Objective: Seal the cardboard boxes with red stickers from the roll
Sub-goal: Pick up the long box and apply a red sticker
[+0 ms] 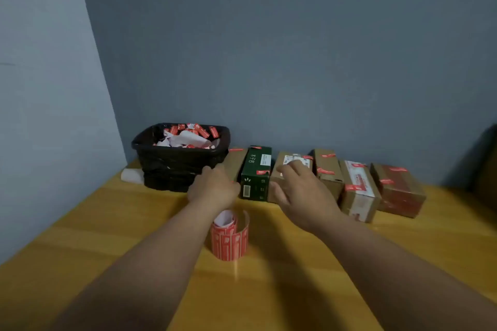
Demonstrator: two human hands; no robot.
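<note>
Several boxes stand in a row along the back wall, each carrying red stickers. My left hand (213,187) reaches to the leftmost brown box (236,162), fingers extended against its side. A dark green box (256,173) stands between my two hands. My right hand (301,191) lies with spread fingers on the brown box with a white label (291,160). Whether either hand grips its box is unclear. The roll of red stickers (229,238) stands upright on the table below my left wrist, its loose end curling out to the right.
A black bin (177,164) with peeled backing paper and red scraps sits at the back left, by the corner of the wall. Three more stickered brown boxes (360,191) continue the row to the right. The yellow wooden table (269,290) spreads in front.
</note>
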